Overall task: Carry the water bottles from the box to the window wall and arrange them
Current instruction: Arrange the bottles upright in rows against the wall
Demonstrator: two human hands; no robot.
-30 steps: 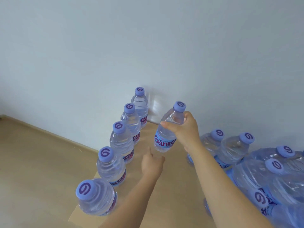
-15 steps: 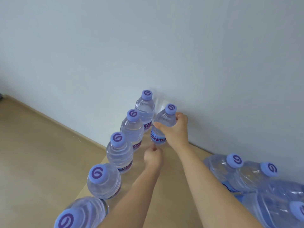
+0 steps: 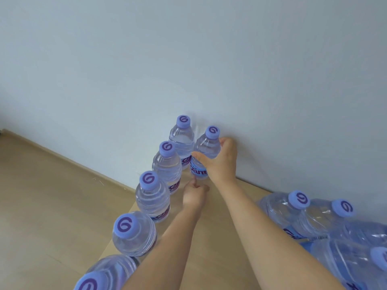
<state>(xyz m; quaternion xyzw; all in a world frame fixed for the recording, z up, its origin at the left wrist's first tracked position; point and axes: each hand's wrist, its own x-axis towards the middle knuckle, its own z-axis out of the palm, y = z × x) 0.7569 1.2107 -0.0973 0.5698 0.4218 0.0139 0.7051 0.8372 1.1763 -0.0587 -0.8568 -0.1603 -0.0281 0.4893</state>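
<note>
R hand (image 3: 219,162) grips a water bottle (image 3: 206,151) round its shoulder & upper body: thumb on the near-left side, other fingers (image 3: 227,141) curled round the far-right side next to the wall (image 3: 188,59), so the bottle sits between thumb & fingers w/ its purple cap (image 3: 212,132) sticking up clear above them. Label shows below the thumb. Bottle leans a little toward the camera's left, its base low at the light wooden surface (image 3: 219,237); can't tell if it's fully down. It's just beside the far bottle (image 3: 181,139) at the end of the row, bodies touching or nearly so. L hand (image 3: 194,195) is below & in front of the held bottle, most fingers curled in, index finger stretched out w/ its tip at the bottle's base; it grips nothing. Row of upright bottles runs diagonally from the wall toward the camera on the left edge of the surface: second (image 3: 167,164), third (image 3: 151,195), fourth (image 3: 134,235), and a fifth (image 3: 104,275) partly cut off at the bottom. On the right, a cluster of more bottles (image 3: 293,216) w/ same purple caps, close-packed, well apart from both hands. Beige floor (image 3: 41,195) lies left of the surface.
</note>
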